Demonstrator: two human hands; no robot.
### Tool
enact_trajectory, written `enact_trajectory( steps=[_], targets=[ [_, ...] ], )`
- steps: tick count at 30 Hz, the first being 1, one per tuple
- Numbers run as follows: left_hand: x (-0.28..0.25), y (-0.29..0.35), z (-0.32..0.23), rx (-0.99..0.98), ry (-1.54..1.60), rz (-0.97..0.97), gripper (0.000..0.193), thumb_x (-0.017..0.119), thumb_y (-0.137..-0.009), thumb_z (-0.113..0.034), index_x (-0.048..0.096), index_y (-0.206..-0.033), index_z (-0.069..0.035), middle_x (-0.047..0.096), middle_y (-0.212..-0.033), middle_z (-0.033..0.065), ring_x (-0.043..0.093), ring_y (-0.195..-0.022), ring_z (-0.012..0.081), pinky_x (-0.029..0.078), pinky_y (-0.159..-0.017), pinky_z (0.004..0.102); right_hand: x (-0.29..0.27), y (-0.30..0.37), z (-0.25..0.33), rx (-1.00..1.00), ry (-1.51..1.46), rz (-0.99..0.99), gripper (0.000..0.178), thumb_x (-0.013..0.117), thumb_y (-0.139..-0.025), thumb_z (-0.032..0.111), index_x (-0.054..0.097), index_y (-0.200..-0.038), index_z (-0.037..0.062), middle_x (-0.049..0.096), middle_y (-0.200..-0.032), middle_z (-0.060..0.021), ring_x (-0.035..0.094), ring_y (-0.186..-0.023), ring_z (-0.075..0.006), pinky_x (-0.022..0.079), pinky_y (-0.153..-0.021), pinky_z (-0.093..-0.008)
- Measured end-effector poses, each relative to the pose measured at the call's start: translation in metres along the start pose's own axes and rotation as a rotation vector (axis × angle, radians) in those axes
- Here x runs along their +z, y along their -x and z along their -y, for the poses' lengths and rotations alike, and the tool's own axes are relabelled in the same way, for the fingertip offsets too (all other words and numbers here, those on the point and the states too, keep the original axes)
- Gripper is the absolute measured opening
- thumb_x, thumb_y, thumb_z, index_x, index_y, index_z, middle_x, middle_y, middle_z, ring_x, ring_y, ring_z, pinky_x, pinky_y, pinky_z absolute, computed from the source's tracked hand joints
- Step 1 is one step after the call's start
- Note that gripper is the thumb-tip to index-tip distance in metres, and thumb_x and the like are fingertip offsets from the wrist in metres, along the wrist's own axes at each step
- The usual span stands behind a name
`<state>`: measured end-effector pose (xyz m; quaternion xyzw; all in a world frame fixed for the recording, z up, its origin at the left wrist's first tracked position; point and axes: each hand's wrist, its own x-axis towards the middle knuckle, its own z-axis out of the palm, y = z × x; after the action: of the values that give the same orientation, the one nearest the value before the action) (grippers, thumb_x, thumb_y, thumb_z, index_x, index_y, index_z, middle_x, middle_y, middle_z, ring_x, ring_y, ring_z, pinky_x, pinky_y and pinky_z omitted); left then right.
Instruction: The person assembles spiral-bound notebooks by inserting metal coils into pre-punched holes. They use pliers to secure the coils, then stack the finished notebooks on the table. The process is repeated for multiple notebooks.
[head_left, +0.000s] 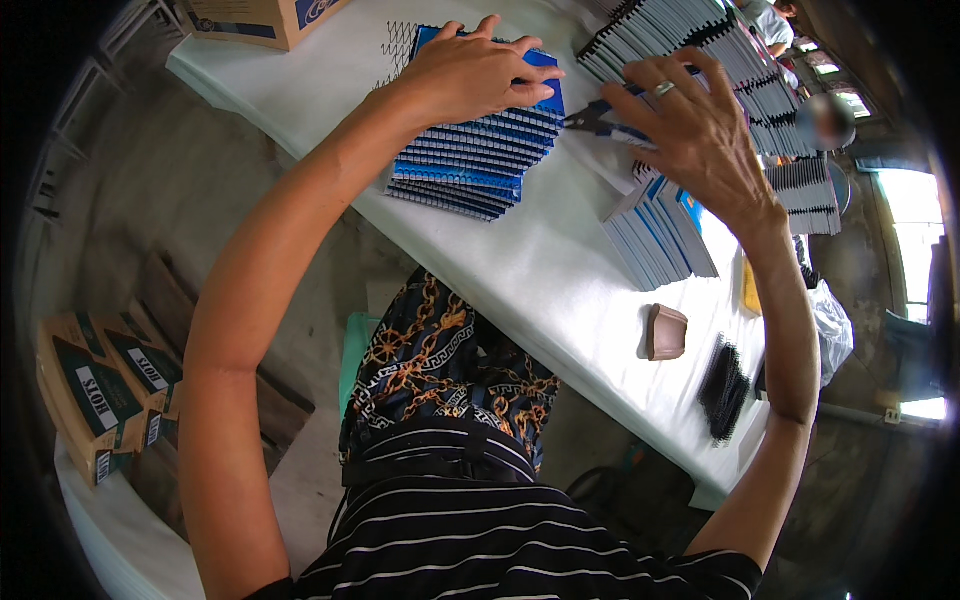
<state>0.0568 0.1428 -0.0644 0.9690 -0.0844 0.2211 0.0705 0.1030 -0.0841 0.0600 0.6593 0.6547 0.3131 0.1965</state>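
My left hand (475,72) rests flat, fingers spread, on top of a fanned stack of blue spiral-bound notebooks (478,160) on the white table (545,270). My right hand (690,125), with a ring on one finger, is closed around a pair of pliers (597,120) whose dark jaws point left toward the blue stack. Under and beside that hand lies a pile of blue-and-white notebooks (660,235). Beyond it a long row of grey notebooks with black spirals (690,40) stretches away.
A brown block (666,332) and a bundle of black wire spirals (724,388) lie on the table's near end. Cardboard boxes (100,385) sit on the floor at left, another box (265,18) on the table's far end. A person (775,20) is at the far side.
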Motion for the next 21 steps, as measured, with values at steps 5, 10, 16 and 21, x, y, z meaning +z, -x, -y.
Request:
enact_trajectory(
  steps=[5,10,16,21],
  targets=[
    [-0.010,-0.001,0.001,0.019,0.072,0.050,0.057,0.051,-0.084,-0.069,0.063,-0.126,-0.032,0.047,-0.145,0.0036,0.034,-0.138,0.0390,0.027,-0.110,0.0582,0.010,0.005,-0.025,-0.019,-0.012,0.048,0.067,0.080,-0.056,0.035,0.063,-0.120,0.0232,0.062,-0.119,0.0010,0.051,-0.120,-0.0179,0.037,-0.111,-0.0423],
    [-0.013,-0.001,0.004,0.031,0.116,0.100,0.061,0.056,-0.080,-0.070,0.062,-0.127,-0.032,0.043,-0.148,0.0077,0.027,-0.140,0.0424,0.021,-0.114,0.0567,0.017,0.002,-0.026,-0.156,0.010,-0.026,0.064,0.082,-0.057,0.034,0.064,-0.118,0.0247,0.062,-0.120,0.0025,0.051,-0.120,-0.0163,0.036,-0.112,-0.0423],
    [-0.014,-0.003,0.007,0.021,0.152,0.127,0.062,0.058,-0.078,-0.070,0.062,-0.128,-0.032,0.042,-0.148,0.0091,0.027,-0.141,0.0425,0.020,-0.114,0.0551,0.018,-0.002,-0.018,-0.225,0.064,-0.053,0.049,0.081,-0.063,0.031,0.065,-0.109,0.0247,0.064,-0.114,0.0026,0.055,-0.114,-0.0144,0.039,-0.106,-0.0389],
    [-0.010,-0.007,0.005,0.026,0.163,0.175,0.064,0.057,-0.078,-0.071,0.061,-0.128,-0.033,0.041,-0.149,0.0085,0.026,-0.141,0.0420,0.021,-0.114,0.0549,0.005,-0.002,-0.006,-0.315,0.114,-0.065,0.019,0.075,-0.076,0.024,0.068,-0.093,0.0184,0.066,-0.105,-0.0003,0.060,-0.105,-0.0121,0.045,-0.091,-0.0323]
  ],
)
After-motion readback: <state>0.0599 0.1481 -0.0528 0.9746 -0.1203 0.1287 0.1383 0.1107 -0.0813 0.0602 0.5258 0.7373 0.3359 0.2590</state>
